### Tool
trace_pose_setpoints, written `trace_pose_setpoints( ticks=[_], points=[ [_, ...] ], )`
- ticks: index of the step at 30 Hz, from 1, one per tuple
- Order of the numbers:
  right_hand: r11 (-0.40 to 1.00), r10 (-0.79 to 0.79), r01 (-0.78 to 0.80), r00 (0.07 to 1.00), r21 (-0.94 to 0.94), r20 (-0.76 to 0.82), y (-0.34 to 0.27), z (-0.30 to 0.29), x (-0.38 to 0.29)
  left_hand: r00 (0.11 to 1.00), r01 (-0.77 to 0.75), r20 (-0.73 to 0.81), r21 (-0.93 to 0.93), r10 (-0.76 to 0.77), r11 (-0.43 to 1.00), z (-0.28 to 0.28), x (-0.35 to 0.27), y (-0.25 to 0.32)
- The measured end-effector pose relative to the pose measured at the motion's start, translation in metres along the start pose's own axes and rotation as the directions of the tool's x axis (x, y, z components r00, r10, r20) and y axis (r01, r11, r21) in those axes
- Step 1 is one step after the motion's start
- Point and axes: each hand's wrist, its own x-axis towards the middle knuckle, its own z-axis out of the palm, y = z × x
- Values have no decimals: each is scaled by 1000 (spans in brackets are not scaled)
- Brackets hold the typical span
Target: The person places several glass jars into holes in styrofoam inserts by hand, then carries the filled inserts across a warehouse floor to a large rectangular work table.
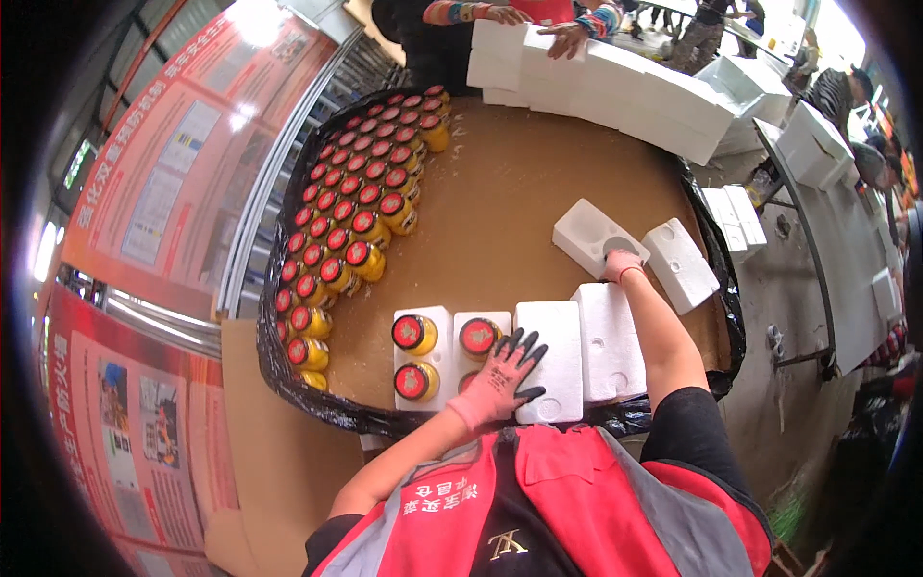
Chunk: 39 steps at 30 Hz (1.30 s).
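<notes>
My left hand, in a pink work glove with black fingertips, is spread over the jars and a white foam block. Partly under it is a foam tray holding red-lidded yellow jars. To its left, another foam tray carries two upright jars. My right hand, also gloved, grips the near edge of a foam block with round hollows; its fingertips are hidden. Closed foam blocks lie by my right arm.
Rows of red-lidded jars stand along the left of the brown board. Black plastic wrap edges it. Across from me, another person's hands touch a row of foam blocks. A table stands at right.
</notes>
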Motion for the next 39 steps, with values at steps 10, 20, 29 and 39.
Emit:
trace_pose_setpoints(
  ticks=[10,20,29,39],
  points=[
    [-182,-354,291,872,939,-339,-93,-68,-226,659,7,-274,-929,-701,369,-65,-48,-46],
    [492,-405,379,896,784,-179,-116,1,-354,761,277,-120,-829,-638,486,-58,-92,-46],
    [766,-10,443,733,466,-680,-4,-21,-249,811,439,-364,-140,-459,887,-45,-76,-32],
    [885,446,-287,750,368,-488,155,34,-89,956,292,-34,154,-290,944,-10,-45,-37]
  ],
)
